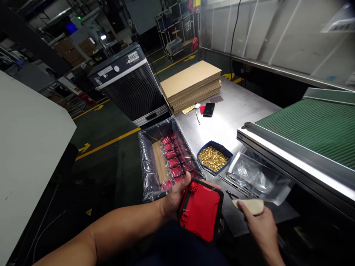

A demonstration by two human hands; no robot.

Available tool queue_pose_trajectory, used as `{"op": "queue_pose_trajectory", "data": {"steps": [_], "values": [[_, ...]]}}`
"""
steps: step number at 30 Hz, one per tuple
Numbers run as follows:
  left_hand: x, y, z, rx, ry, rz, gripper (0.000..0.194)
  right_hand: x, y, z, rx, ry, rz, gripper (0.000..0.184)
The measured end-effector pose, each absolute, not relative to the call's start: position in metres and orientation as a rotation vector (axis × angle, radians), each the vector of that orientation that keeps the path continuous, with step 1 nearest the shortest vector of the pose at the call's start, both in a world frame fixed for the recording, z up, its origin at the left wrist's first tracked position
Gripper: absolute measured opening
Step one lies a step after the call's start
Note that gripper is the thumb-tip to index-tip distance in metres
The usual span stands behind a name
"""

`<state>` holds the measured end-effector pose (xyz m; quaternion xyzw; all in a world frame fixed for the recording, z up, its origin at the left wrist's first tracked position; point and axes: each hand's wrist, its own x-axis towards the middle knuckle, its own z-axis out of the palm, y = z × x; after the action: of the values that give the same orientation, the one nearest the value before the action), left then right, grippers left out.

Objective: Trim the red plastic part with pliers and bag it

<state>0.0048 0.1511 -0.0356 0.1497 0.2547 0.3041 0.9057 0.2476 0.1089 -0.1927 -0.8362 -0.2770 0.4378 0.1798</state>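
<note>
My left hand (177,195) grips a red plastic case (202,210) with a black rim, its thumb over the left edge and fingers behind it. Off to the right, my right hand (260,225) is closed on a flat, cream-coloured pad (252,207), thumb on top; its material is unclear. Beyond the case stands a crate (146,173) lined with clear plastic, holding several red and black pieces (174,162) in rows beside a strip of cardboard. A blue tray (200,162) of small gold-coloured metal parts (213,158) sits on the metal table.
The metal table (235,99) bears a cardboard stack (194,85), a black phone (209,109) and clear plastic bags (249,173). A green ribbed conveyor (313,125) with a metal edge runs along the right. An air cooler (133,88) stands behind the crate. A pale panel (27,147) fills the left.
</note>
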Motion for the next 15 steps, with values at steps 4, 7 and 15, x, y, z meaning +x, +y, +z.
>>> {"op": "queue_pose_trajectory", "data": {"steps": [4, 7, 15], "values": [[0.002, 0.147, -0.034, 0.308, 0.531, 0.640, 0.082, 0.258, 0.110, -0.264, -2.518, -0.792, 1.308, 0.070], [0.000, 0.141, -0.035, 0.304, 0.543, 0.653, 0.086, 0.262, 0.103, -0.278, -2.532, -0.864, 1.288, 0.078], [-0.014, 0.139, -0.030, 0.863, 0.678, 0.670, 0.101, 0.244, 0.103, -0.234, -2.306, -0.861, 1.115, 0.082]]}}
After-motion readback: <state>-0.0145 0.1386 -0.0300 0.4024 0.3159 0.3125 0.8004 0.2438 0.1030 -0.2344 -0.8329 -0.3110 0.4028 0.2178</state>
